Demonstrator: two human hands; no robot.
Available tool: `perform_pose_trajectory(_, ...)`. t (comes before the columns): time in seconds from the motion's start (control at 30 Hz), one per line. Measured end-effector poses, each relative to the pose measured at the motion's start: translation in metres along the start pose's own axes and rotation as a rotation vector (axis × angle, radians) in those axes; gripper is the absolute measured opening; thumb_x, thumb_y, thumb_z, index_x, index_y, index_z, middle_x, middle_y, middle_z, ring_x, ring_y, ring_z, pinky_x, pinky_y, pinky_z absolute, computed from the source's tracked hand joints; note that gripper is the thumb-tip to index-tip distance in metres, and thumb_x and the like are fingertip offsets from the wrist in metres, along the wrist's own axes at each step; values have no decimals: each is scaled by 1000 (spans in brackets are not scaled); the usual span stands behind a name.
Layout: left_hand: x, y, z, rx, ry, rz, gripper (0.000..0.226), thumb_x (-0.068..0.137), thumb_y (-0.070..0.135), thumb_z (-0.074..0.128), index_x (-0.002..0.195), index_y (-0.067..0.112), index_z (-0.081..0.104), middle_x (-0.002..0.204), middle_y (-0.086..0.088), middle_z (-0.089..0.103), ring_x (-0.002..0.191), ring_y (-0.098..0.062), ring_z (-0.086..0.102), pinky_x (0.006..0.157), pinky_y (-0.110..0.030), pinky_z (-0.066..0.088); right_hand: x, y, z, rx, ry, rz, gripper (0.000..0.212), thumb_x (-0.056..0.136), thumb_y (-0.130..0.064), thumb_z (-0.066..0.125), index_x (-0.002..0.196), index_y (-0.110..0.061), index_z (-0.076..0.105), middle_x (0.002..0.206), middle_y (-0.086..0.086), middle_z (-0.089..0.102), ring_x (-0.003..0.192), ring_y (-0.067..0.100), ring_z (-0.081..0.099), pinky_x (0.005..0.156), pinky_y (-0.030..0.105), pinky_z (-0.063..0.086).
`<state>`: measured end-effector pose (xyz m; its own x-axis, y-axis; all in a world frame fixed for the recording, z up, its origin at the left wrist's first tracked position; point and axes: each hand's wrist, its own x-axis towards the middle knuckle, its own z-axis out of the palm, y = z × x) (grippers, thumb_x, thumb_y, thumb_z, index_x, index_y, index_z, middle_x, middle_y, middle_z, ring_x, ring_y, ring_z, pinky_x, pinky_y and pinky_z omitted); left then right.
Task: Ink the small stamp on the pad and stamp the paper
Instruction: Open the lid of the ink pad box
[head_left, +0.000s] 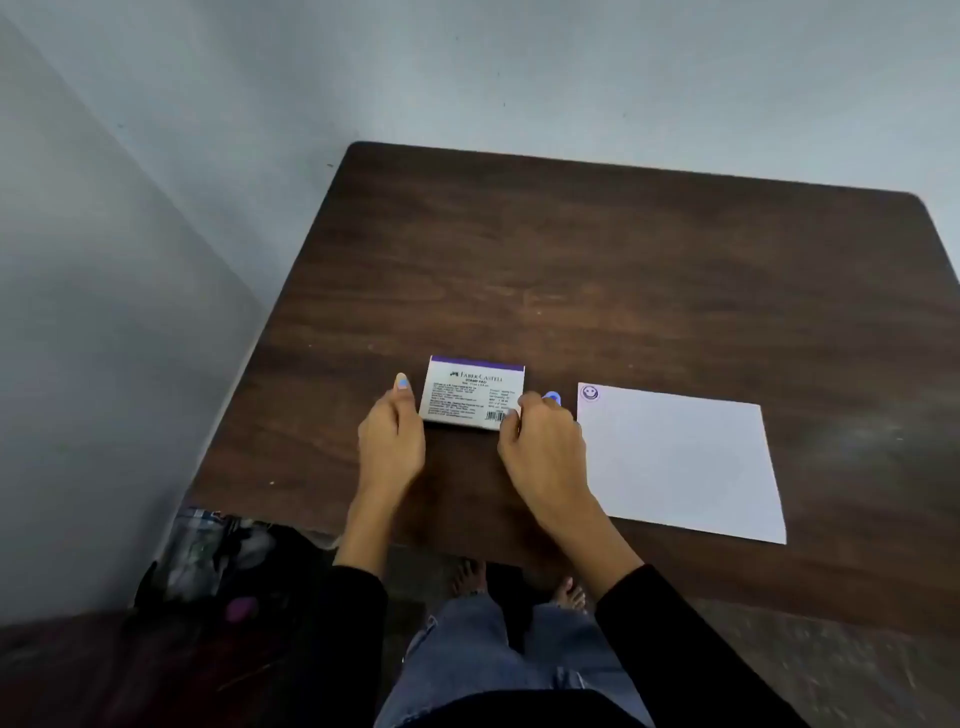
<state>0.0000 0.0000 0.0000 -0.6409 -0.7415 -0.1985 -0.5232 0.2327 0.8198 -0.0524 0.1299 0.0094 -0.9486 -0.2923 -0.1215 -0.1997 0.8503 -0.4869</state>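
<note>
I see the stamp pad (475, 393) closed, label side up, flat on the dark wood bench (597, 270) near the front edge, left of centre. Printed text and a barcode on top, purple strip along its far edge.

Left hand (390, 441) sits against the pad's left side, fingers (402, 385) loosely curled, one fingertip with a blue nail pointing up beside the far-left corner. Touching the edge or just beside it, can't tell which; nothing gripped that I can confirm.

Right hand (543, 447) is at the pad's near-right corner, fingers curled in and touching that corner. A small blue item (551, 398) pokes out past the knuckles on the far side, probably the small stamp, too hidden to be sure. Can't tell how tightly that hand is closed.

Paper (675, 462) lies flat to the right of the pad, just beside the right hand, apart from the pad. One purple smiley imprint (589, 392) in its far-left corner, rest blank.

Black sleeves on both arms. Bag (208, 561) on the floor off the bench's left front corner.
</note>
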Motion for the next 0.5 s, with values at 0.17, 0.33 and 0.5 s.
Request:
perform_pose_trajectory(0.17, -4, -2, 8, -39, -26, 47, 48, 102, 34, 30, 107, 3, 66, 113, -12, 69, 97, -9, 51, 70, -1, 25, 0, -6, 6, 10, -3, 40, 21, 93, -15, 43, 107, -3, 54, 107, 18, 61, 87, 33, 63, 62, 30, 37)
perform_pose_trajectory(0.33, -4, -4, 8, -7, -18, 67, 48, 101, 35, 29, 105, 5, 67, 110, -9, 69, 92, -5, 48, 66, 7, 24, -1, -6, 8, 40, -22, 70, 22, 89, -10, 46, 108, -3, 54, 109, 19, 60, 89, 36, 62, 65, 33, 43)
perform_pose_trajectory(0.5, -3, -1, 8, 10, -22, 39, 48, 101, 37, 29, 105, 7, 66, 112, -10, 69, 102, -17, 56, 74, -10, 28, -1, -9, 5, 100, -44, 102, 30, 87, -10, 51, 117, -5, 52, 115, 17, 60, 95, 33, 62, 67, 30, 42)
